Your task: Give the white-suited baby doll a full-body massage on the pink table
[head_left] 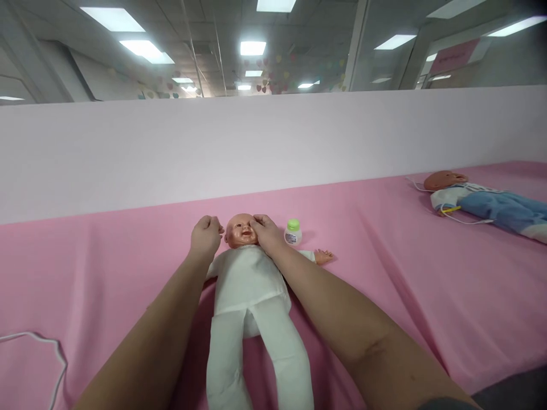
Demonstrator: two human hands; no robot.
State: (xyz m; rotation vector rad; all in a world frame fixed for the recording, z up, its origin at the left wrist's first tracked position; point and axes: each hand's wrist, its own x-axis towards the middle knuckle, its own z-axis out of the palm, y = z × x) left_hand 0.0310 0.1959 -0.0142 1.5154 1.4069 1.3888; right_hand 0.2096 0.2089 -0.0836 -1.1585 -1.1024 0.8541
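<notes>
The left hand (207,234) is curled at nine o'clock from the head (240,230) of a baby doll (252,285), its fingertips just beside the head; whether it grasps anything cannot be told. The right hand (265,232), at three o'clock, lies against the side of the doll's face with bent fingers; whether these pinch or only rest is likewise unclear. The doll, clothed in white, lies on its back, trunk and legs extending toward six o'clock. One arm stretches out between three and four. Just beyond the right hand, at three o'clock, stands a small bottle (293,233) with a green cap. A pink sheet (128,256) lies beneath; on it, a white cord (55,344) bends at eight o'clock, and a second doll (496,205), in blue, lies well apart near three. At twelve o'clock rises a white wall (273,148).
</notes>
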